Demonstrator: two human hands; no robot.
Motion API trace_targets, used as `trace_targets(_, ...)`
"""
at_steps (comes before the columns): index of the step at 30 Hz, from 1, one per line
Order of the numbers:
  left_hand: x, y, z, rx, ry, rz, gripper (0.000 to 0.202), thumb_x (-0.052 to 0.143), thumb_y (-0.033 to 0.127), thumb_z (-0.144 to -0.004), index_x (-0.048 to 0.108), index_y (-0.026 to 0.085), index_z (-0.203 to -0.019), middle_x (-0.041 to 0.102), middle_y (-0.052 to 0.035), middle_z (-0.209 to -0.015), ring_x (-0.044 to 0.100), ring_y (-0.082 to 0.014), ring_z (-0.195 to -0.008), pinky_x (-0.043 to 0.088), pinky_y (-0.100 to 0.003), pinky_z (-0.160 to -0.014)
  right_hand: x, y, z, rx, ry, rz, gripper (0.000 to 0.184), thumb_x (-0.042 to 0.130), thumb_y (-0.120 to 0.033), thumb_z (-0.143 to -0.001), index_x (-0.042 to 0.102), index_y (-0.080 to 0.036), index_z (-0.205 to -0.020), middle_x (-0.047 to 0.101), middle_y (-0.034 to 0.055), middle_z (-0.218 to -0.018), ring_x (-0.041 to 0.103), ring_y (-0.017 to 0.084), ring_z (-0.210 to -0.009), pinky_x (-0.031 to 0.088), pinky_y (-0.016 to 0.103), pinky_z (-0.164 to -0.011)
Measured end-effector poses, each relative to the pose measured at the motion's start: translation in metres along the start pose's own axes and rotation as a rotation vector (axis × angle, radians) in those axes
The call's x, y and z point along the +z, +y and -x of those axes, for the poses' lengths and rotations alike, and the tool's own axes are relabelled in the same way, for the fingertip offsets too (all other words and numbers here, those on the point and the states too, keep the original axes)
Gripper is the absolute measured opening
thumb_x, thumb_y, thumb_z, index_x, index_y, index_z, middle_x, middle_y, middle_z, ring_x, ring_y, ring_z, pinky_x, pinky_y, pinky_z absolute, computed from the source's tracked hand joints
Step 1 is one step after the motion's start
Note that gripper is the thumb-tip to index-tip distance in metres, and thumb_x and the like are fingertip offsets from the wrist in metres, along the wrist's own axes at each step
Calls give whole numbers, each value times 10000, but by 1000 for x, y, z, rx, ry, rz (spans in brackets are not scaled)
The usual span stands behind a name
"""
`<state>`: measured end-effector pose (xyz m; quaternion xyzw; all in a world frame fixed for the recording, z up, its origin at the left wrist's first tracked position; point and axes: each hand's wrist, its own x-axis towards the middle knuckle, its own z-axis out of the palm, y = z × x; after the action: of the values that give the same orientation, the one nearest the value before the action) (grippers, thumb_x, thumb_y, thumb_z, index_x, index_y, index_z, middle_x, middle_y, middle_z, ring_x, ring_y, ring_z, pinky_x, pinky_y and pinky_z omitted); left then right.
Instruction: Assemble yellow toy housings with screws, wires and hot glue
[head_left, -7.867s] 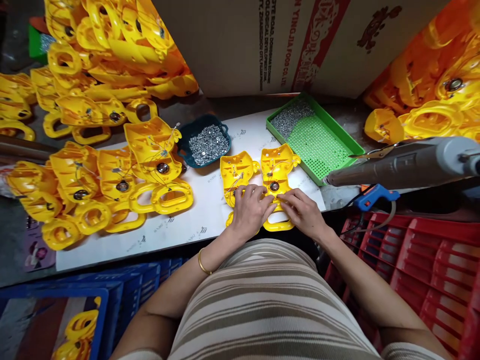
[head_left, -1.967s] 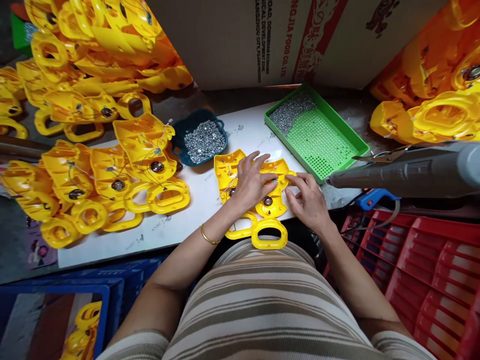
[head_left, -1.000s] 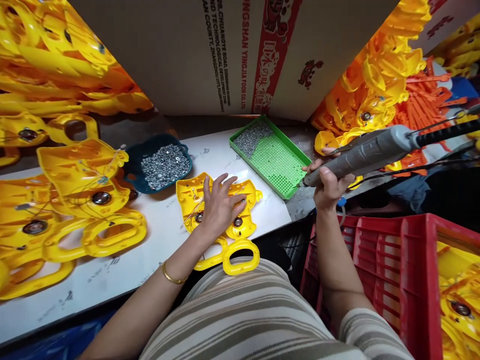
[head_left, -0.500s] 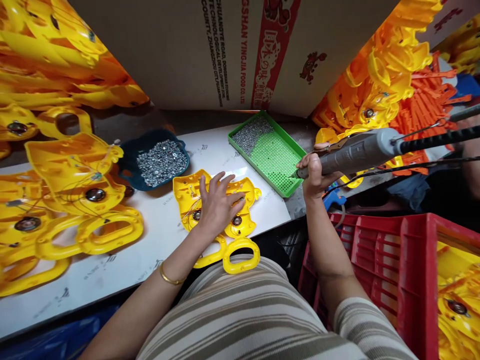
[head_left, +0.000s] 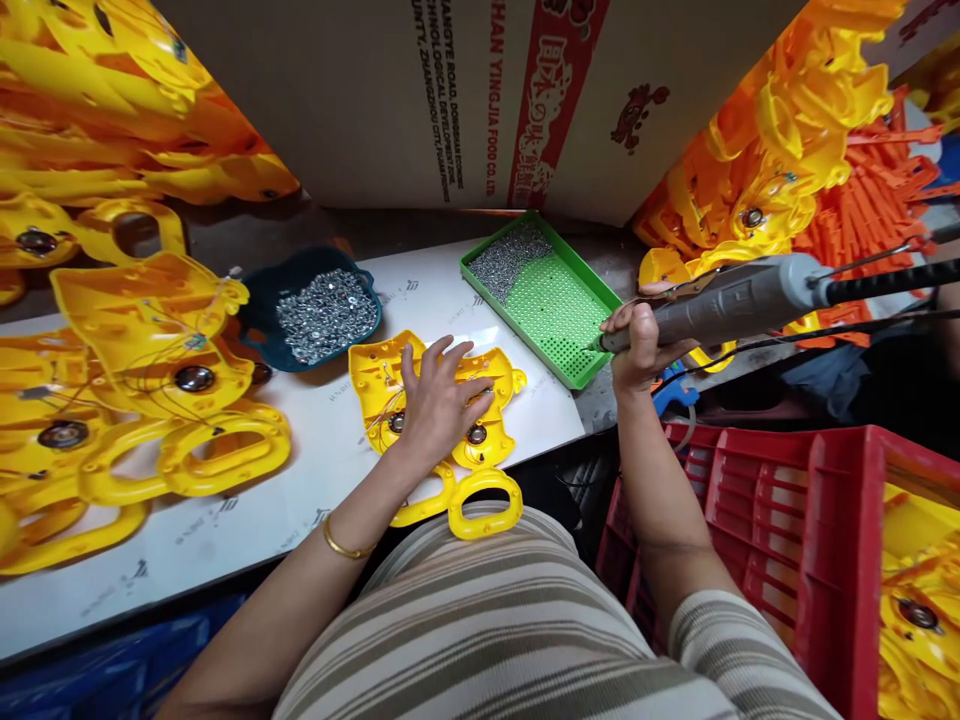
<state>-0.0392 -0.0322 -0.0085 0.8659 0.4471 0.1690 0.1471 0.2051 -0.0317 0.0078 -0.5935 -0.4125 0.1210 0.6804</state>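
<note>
My left hand (head_left: 439,400), fingers spread, lies over two yellow plastic shells (head_left: 491,385) side by side at the table's front edge. Each shell has a round metal part, thin wires and a ring-shaped handle; the hand hides the middle of them. In my right hand (head_left: 637,345) is a grey electric screwdriver (head_left: 705,305), held level with its tip pointing left. That tip is over the near right corner of a green perforated tray (head_left: 551,330), whose far end holds a heap of small screws (head_left: 514,255). Whether the tip touches the tray I cannot tell.
A dark bowl of small metal parts (head_left: 326,315) stands left of the tray. More yellow shells (head_left: 161,340) are stacked at left. Behind stands a large carton (head_left: 360,110). At right are orange parts (head_left: 862,200), a red crate (head_left: 832,540) and the screwdriver's cable (head_left: 892,280).
The view has shifted slightly, so most things appear a little to the right and higher. Both hands keep nearly the same pose, with the screwdriver still over the tray's corner.
</note>
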Motion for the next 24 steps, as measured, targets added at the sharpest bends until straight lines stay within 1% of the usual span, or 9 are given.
trace_targets(4,-1,1,0,5,-2,-7,117,669,343,-855,779,318,-888,570,-64,-1320,412,-359,-1316,155,-673,-1120,3,2,-2,-29,20,-143,352,600,-553,-799,508,-219,-862,411,-74,-554,488,102,-427,467,284,-473)
trace_targets(8,-2,2,0,7,-14,-37,115,677,346,-850,778,310,-890,567,-72,-1328,418,-366,-1313,175,-688,-1099,2,-2,-3,-63,-12,-137,322,626,-521,-791,542,-213,-834,420,-67,-558,515,112,-446,473,293,-479)
trace_targets(10,-2,3,0,1,-23,-52,108,680,340,-848,776,307,-883,567,-70,-1331,414,-366,-1317,182,-693,-1090,2,-13,-2,-81,-28,-174,281,635,-481,-801,561,-210,-817,444,-63,-555,515,106,-451,469,285,-492)
trace_targets(13,-1,5,0,-7,-25,-61,97,688,333,-842,773,310,-881,570,-64,-1328,408,-361,-1324,187,-689,-1091,4,-39,4,-94,-58,-314,223,660,-422,-789,586,-219,-842,470,-63,-541,485,101,-446,459,267,-473)
trace_targets(16,0,5,0,-4,-15,-56,90,692,335,-839,773,314,-872,572,-56,-1327,410,-355,-1324,178,-683,-1101,11,-68,17,-121,-170,-430,200,647,-424,-787,593,-242,-849,460,-59,-531,471,112,-439,443,251,-410)
trace_targets(18,0,6,0,-5,-15,-48,92,690,334,-841,773,312,-872,569,-53,-1333,408,-355,-1324,169,-680,-1109,19,-78,28,-144,-253,-478,185,625,-420,-807,590,-260,-893,444,-62,-531,466,113,-432,429,244,-382)
trace_targets(20,0,6,0,-16,-18,-41,91,691,329,-840,773,309,-874,566,-50,-1340,402,-355,-1330,158,-679,-1116,27,-80,40,-147,-350,-523,192,604,-403,-828,588,-269,-965,446,-63,-540,459,113,-427,424,251,-377)
trace_targets(22,-1,8,0,-30,-23,-36,94,688,333,-843,772,311,-877,564,-48,-1347,399,-351,-1333,148,-680,-1120,35,-73,49,-135,-435,-545,220,599,-392,-834,585,-277,-1021,472,-57,-557,465,120,-438,432,272,-392)
trace_targets(24,-3,9,0,-37,-32,-32,95,686,340,-846,771,315,-880,563,-50,-1354,395,-349,-1337,150,-683,-1117,41,-64,56,-107,-470,-529,239,605,-405,-832,582,-292,-1042,498,-48,-578,481,130,-460,445,296,-420)
